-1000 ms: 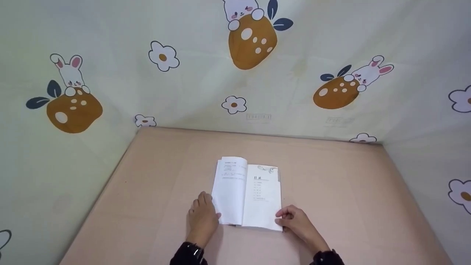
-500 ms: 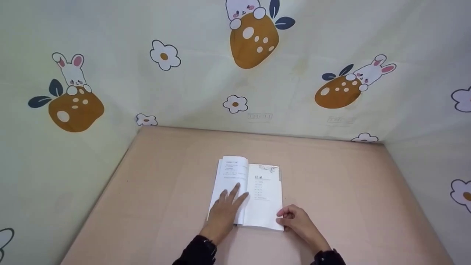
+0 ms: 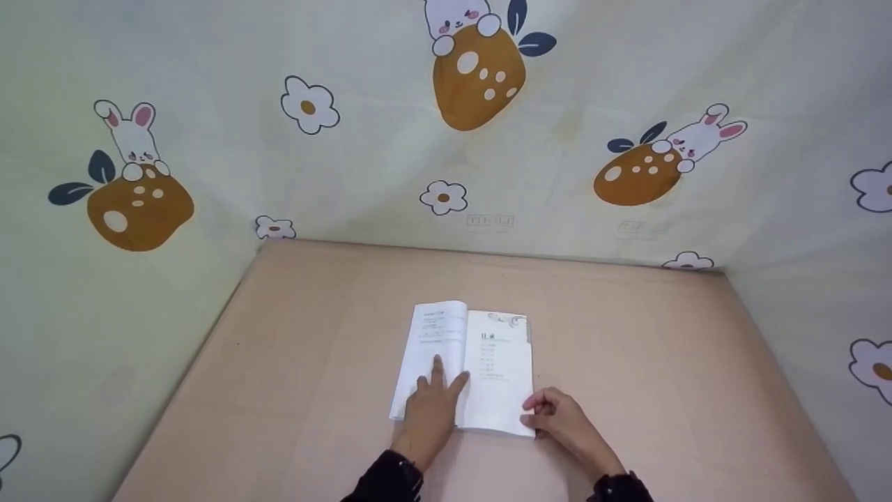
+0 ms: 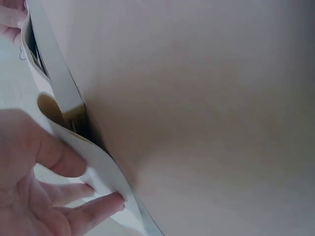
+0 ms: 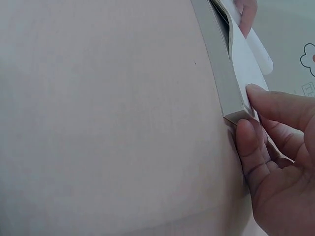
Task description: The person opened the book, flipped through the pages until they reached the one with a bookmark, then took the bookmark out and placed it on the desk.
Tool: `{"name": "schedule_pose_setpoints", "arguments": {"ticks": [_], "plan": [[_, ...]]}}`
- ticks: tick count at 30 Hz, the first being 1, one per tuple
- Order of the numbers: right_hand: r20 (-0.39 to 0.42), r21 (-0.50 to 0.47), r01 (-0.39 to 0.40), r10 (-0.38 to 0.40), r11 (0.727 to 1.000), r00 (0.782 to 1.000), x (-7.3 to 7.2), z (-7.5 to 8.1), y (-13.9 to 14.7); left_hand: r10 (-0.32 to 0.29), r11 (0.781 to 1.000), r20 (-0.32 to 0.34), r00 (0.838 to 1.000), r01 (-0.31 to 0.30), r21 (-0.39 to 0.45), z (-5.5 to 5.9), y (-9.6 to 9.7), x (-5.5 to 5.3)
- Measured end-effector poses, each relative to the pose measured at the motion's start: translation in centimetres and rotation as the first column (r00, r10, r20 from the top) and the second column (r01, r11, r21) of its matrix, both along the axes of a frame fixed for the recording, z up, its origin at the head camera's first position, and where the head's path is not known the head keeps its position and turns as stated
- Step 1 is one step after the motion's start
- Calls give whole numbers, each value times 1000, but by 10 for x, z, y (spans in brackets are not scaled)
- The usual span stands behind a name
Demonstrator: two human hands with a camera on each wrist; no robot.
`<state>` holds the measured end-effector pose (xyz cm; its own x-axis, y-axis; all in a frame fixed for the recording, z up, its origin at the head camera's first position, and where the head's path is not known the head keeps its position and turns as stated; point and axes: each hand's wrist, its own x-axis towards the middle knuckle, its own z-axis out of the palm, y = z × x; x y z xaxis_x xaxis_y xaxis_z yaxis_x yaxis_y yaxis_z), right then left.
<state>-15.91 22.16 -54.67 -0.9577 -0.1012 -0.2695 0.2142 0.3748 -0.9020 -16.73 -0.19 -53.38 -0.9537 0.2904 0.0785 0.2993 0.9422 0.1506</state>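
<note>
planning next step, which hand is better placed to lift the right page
Probably the right hand: it grips the book at its lower right corner, touching the right page; the left hand rests on the left page.

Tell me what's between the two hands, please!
The open book's right page lies between the left hand and the right hand; the head view shows it.

An open book [image 3: 491,394] lies on the pinkish-tan tabletop [image 3: 648,369].

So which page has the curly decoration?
The right page, the one by the right hand: grey curls decorate its top; the left page shows none.
</note>
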Motion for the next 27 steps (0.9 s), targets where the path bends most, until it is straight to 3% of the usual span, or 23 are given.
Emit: {"name": "schedule_pose_setpoints", "arguments": {"ticks": [4,8,15,21,27], "plan": [[-10,3,-36,36,999,999,0,-1,2,21,997,-62,998,-26,-74,0,6,-2],[-25,-2,-70,70,998,997,-1,-2,4,39,989,-41,998,-44,-143,1,9,-5],[-30,7,-110,110,994,993,-3,1,5,56,949,-74,996,-76,-306,2,17,-6],[-51,-7,-153,152,988,987,-2,3,8,95,925,-65,993,-112,-364,0,29,-5],[-43,-6,-146,146,989,988,-1,3,7,111,903,-48,993,-121,-411,1,35,-3]]}}
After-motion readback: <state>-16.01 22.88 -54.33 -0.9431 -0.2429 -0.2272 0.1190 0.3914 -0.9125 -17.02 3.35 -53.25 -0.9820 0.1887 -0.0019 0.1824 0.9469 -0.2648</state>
